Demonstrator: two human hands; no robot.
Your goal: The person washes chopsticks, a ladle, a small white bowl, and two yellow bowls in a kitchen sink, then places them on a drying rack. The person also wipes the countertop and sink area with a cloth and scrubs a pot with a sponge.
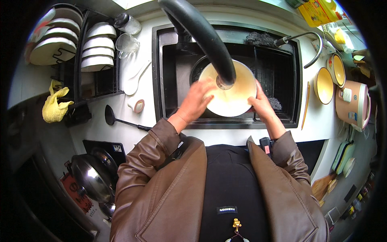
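A round, pale cream bowl (231,104) is held over the black sink (158,75), under the end of a curved black faucet (208,42). My right hand (263,104) grips its right rim, thumb over the edge and fingers along the outside. My left hand (196,98) is at the bowl's left side, its fingers blurred over the inner surface; whether it grips the rim is not clear. Behind the bowl's left edge shows part of a dark round vessel (196,71) in the sink. The faucet hides part of the bowl's inside.
Steel-wool scrubbers (260,39) lie at the sink's back right. Left are a black dish rack (86,75) with white bowls (98,48), a white spoon (133,83) and a black ladle (110,115). Right are chopsticks (306,106), yellow-lined bowls (323,86) and a rice cooker (352,104).
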